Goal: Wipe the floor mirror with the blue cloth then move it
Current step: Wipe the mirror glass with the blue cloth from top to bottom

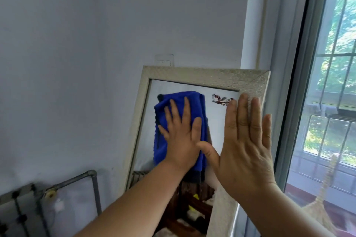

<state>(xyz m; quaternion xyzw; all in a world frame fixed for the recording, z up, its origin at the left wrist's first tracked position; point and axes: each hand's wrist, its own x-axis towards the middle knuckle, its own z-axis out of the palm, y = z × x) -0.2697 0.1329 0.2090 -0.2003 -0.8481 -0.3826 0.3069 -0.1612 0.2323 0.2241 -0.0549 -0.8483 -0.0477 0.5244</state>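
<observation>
Blue cloth (160,145), flat left fingers (186,110) pressing

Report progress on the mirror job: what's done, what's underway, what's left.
Done: nothing I can confirm. Underway: the left hand presses the blue cloth flat on the upper glass of the floor mirror, while the right hand, fingers straight, lies at its right frame edge. Left: the lower glass, then the move; the mirror leans against the wall.

Barred window (335,75), radiator pipes (77,181), broom (319,208)
</observation>
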